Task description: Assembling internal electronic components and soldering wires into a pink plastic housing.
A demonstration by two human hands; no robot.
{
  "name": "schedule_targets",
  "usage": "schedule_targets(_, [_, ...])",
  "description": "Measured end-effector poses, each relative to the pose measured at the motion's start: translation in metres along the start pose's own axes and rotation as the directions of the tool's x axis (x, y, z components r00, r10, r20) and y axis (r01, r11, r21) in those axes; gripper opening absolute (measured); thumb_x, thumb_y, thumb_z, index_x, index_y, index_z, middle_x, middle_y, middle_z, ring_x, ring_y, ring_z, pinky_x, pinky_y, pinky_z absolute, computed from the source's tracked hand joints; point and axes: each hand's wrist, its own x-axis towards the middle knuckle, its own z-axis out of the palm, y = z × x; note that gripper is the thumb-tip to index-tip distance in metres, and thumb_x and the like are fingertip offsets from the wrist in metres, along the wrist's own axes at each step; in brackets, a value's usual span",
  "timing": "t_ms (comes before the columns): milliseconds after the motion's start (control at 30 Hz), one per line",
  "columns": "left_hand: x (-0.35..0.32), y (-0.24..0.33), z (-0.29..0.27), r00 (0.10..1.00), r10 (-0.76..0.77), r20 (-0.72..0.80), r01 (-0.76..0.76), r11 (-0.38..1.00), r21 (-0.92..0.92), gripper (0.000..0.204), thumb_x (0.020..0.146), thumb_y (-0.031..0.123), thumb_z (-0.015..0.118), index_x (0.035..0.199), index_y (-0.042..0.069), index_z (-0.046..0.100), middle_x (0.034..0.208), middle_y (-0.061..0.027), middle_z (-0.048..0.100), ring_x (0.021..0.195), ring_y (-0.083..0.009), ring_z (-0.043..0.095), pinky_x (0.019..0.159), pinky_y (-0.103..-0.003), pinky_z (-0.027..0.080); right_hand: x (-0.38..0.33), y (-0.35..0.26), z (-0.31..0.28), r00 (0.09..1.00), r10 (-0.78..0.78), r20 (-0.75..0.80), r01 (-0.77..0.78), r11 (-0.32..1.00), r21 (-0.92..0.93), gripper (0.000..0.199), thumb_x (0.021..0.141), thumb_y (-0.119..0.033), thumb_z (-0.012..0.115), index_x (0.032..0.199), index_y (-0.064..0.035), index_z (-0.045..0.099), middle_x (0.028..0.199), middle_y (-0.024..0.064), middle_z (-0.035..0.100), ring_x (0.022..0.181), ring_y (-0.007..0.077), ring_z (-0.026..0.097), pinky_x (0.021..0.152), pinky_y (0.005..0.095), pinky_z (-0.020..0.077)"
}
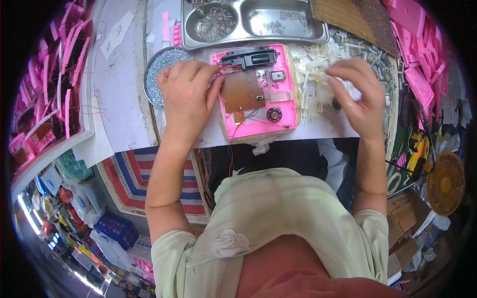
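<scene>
A pink plastic casing point(245, 131) lies with its inside up on the table in front of me. It holds a brown circuit board point(241, 92), a black slotted part point(256, 59) and a small round black speaker point(274, 114). My left hand point(188, 89) is at the casing's left edge, thumb and fingers pinched on thin wires point(227, 73) beside the board. To the right, my right hand point(360, 94) hovers over a heap of small white plastic pieces point(313, 74), its fingers curved, slightly blurred, with a gap between thumb and forefinger.
Behind the casing stands a steel compartment tray point(238, 38) with small metal parts. A round dish of small silvery parts point(153, 74) sits partly behind my left hand. Pink plastic parts are piled at far left point(49, 84) and far right point(422, 64). A brown fan point(445, 184) is at right.
</scene>
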Motion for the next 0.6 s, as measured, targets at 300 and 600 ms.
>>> schedule_targets(300, [-0.014,0.005,0.013,0.994,-0.001,-0.113,-0.013,0.992,-0.127,0.015,0.083,0.013,0.078,0.097,0.014,0.074,0.091,-0.0001,0.068,0.092,-0.0206,0.062,0.09,-0.039,0.037,0.075,-0.017,0.106,0.906,-0.343,0.248,0.356,0.934,-0.008,0.021,0.07,-0.01,0.079,0.091,-0.0104,0.075,0.122,0.0041,0.065,0.121,0.0333,0.054,0.097,0.0433,0.0514])
schedule_targets(600, [-0.018,-0.002,0.003,0.974,-0.091,-0.207,0.032,0.962,-0.27,0.043,0.075,0.015,0.08,0.115,0.01,0.067,0.106,-0.0082,0.066,0.1,-0.0265,0.061,0.093,-0.042,0.038,0.058,-0.018,0.107,0.928,-0.327,0.177,0.347,0.933,-0.095,0.014,0.07,-0.015,0.073,0.082,-0.0068,0.074,0.121,0.0047,0.068,0.121,0.0307,0.057,0.096,0.045,0.0508])
